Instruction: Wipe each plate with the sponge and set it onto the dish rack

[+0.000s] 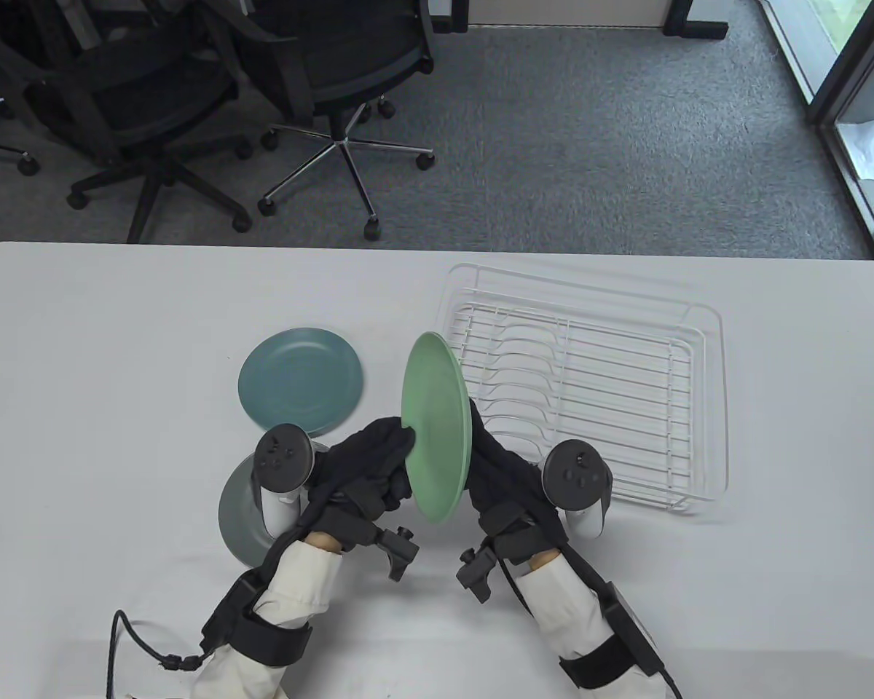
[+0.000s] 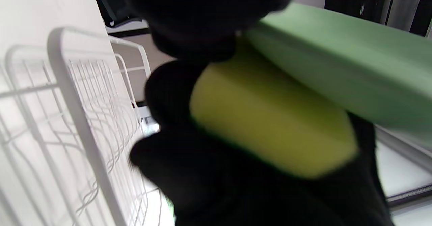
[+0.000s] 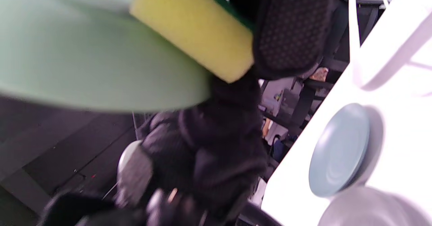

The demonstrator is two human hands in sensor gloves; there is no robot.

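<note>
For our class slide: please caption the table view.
Gloved hands wipe a tilted light green plate beside an empty white wire dish rack.

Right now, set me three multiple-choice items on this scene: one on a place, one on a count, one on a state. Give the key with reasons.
1. Where does the dish rack stand?
A. On the table's right part, beside the raised green plate
B. On the floor by the chairs
C. On top of the teal plate

2. How many plates are in view?
A. One
B. Three
C. Five

3. What state is the green plate in?
A. Lying flat on the table
B. Standing in the rack
C. Held up on edge between both hands

Key: 1 A, the table view shows the rack on the white table, right of the plate. 2 B, green, teal and a grey plate partly under the left hand. 3 C, the left hand holds its rim while the right hand holds the yellow sponge at its far face; the rack holds nothing.
</note>
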